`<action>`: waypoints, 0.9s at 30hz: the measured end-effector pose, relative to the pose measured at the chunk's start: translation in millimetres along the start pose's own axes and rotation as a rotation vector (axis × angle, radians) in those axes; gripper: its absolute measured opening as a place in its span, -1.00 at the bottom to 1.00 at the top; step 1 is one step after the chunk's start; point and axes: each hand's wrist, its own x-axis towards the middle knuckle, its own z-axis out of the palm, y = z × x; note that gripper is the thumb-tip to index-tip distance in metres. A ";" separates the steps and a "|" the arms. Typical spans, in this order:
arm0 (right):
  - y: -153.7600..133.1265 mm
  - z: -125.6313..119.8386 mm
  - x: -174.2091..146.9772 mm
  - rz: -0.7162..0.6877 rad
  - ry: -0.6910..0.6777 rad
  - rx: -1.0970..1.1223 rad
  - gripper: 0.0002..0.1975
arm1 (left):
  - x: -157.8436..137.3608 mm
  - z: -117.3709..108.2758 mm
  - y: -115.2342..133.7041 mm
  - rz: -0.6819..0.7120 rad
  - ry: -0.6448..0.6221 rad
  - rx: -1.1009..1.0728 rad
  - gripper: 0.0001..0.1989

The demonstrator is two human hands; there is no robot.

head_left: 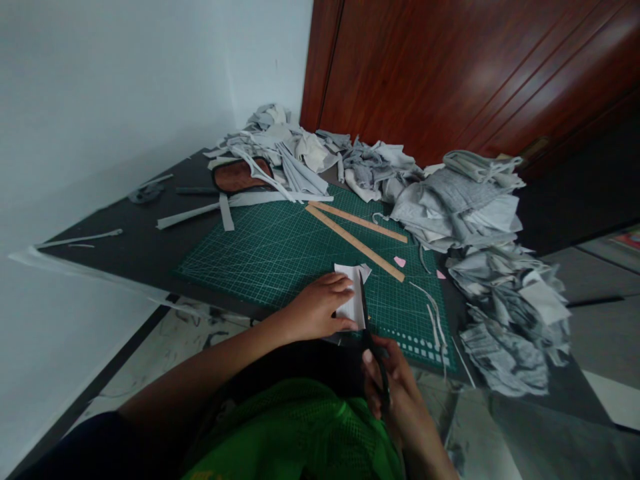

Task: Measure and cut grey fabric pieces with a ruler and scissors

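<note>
The right hand (pixel 395 387) was closed through the handles of a pair of black scissors (pixel 373 340), whose blades ran up along the right edge of a small white piece of fabric (pixel 353 297). The left hand (pixel 317 307) lay flat on that piece, fingers together, pressing it down onto the green cutting mat (pixel 280 250) near the mat's front edge. Just beyond the white piece, two wooden rulers (pixel 357 240) lay at a slant across the mat, with small pink scraps (pixel 400 261) beside them. Thin grey strips (pixel 435 313) trailed over the mat's right side. Heaps of grey fabric offcuts (pixel 505 320) were piled to the right and along the back of the dark surface (pixel 135 247), where long grey strips (pixel 195 213) lay beside a brown, dark-rimmed object (pixel 237 175), partly covered.
</note>
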 end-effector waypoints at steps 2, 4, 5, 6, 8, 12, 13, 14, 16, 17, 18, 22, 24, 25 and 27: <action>-0.3 -0.5 0.7 0.001 0.000 0.000 -0.46 | 0.2 -0.6 0.4 -0.002 -0.004 0.004 -0.58; -0.5 -1.0 1.1 0.001 -0.001 -0.004 -0.45 | 0.4 -1.2 0.6 -0.002 -0.007 0.002 -0.58; -0.7 -1.1 1.1 0.001 -0.001 -0.005 -0.46 | 0.6 -1.5 0.7 -0.001 -0.007 0.002 -0.57; -0.9 -1.2 1.0 0.000 -0.004 -0.006 -0.46 | 0.7 -1.6 0.7 0.000 -0.010 0.003 -0.58; -1.2 -1.0 0.2 -0.005 -0.006 -0.010 -0.48 | 0.7 -1.8 0.8 0.000 -0.013 0.009 -0.58; -1.1 0.1 -1.9 -0.016 -0.008 -0.019 -0.49 | 0.3 -1.7 0.9 0.000 -0.004 0.002 -0.61; -0.9 0.3 -2.2 -0.018 -0.008 -0.016 -0.49 | 0.2 -1.8 1.0 -0.001 -0.003 0.001 -0.61; -0.6 0.5 -2.5 -0.020 -0.009 -0.013 -0.48 | 0.1 -2.0 1.0 -0.001 -0.003 0.003 -0.61; -0.1 0.5 -2.3 -0.017 -0.005 -0.005 -0.47 | 0.2 -2.4 1.1 0.001 -0.009 0.015 -0.62; 0.1 0.3 -1.8 -0.010 -0.002 0.003 -0.46 | 0.3 -2.6 1.2 0.004 -0.015 0.022 -0.62; 0.1 -0.1 -1.1 -0.001 0.000 0.013 -0.45 | 0.5 -2.8 1.3 0.007 -0.021 0.028 -0.62; -2.5 -1.9 2.9 0.026 0.001 0.068 -0.41 | 0.6 -1.8 1.4 0.003 -0.023 0.041 -0.59; -6.3 -2.3 5.6 0.040 0.002 0.079 -0.39 | 0.3 -0.8 1.2 0.000 -0.014 0.036 -0.61; -8.8 -2.2 7.0 0.050 0.002 0.080 -0.37 | 0.2 -0.4 1.0 -0.001 -0.011 0.030 -0.63; -14.1 -1.6 9.8 0.066 -0.003 0.073 -0.34 | 0.0 -0.1 0.9 -0.005 -0.007 0.017 -0.67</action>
